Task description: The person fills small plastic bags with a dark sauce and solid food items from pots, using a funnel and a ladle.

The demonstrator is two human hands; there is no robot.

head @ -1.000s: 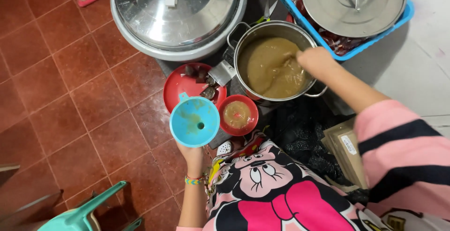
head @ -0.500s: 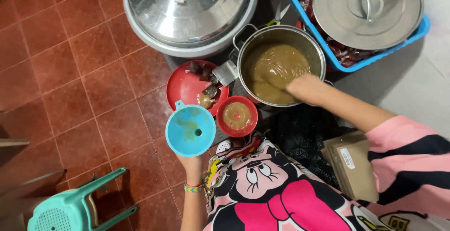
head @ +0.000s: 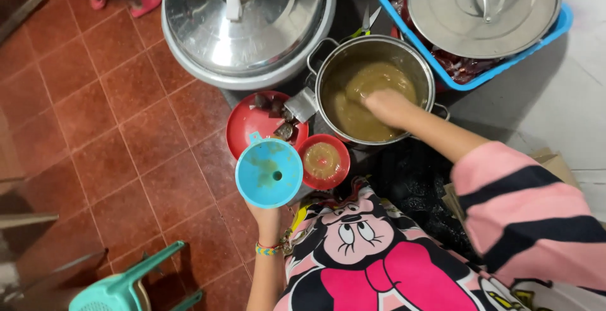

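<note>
Red floor tiles point(head: 95, 115) underlie pots; left hand point(head: 268, 213) grips funnel point(head: 269, 173), right hand point(head: 388, 107), grip unclear, enters pot point(head: 372, 90).

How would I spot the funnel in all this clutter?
Start at the steel pot of brown paste in the middle. Just below and left of it lie a red plate and a small red bowl. The funnel, held up by the left hand, is the only light-blue round thing there.

Bright, even overhead light. Soft glare streaks on big steel lid point(head: 249, 23) and smaller pot lid point(head: 483, 8). Short soft shadows on floor tiles point(head: 95, 115). Center sharp; slight wide-angle stretch at edges, sleeve point(head: 530, 216) mildly soft.
</note>
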